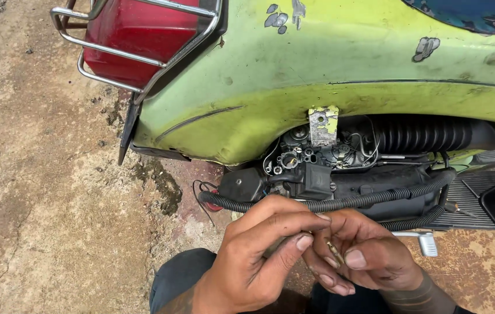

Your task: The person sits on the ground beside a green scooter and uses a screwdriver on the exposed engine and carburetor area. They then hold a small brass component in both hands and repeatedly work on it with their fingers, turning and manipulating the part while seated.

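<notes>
Nearest, the left hand (253, 256) pinches a tiny part, too small to identify, between thumb and forefinger. Touching it, the right hand (358, 256) grips a small brass pin (334, 251) in its fingertips. Beyond them lies the green scooter's (317, 64) exposed engine (317, 157).

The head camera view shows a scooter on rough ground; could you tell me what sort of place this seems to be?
Probably an outdoor or roadside repair spot. A worn green scooter stands on cracked, stained concrete ground with its engine parts exposed, and both hands, left hand and right hand, pinch a small brass part.
</notes>
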